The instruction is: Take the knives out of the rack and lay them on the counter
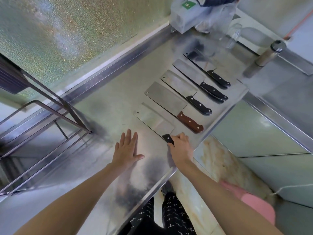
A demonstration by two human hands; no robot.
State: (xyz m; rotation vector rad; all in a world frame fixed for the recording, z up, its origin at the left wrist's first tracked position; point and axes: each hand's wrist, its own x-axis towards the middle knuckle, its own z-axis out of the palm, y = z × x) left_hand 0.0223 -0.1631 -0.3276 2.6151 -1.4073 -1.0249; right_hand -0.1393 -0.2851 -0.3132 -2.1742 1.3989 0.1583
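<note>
Several cleavers lie side by side in a row on the steel counter [108,106]. The nearest cleaver [155,122] has a black handle, and my right hand [181,148] is closed around that handle with the blade flat on the counter. Beyond it lies a brown-handled cleaver [165,99], then three black-handled ones [181,85], [189,71], [200,61]. My left hand [127,150] rests flat on the counter with fingers spread, just left of the nearest blade. The metal rack [42,106] stands at the left; no knives show in it.
A frosted glass wall runs behind the counter. At the far end stand plastic-wrapped items [199,16] and a steel flask [264,56]. The counter's front edge [162,182] runs diagonally past my legs, with tiled floor beyond it.
</note>
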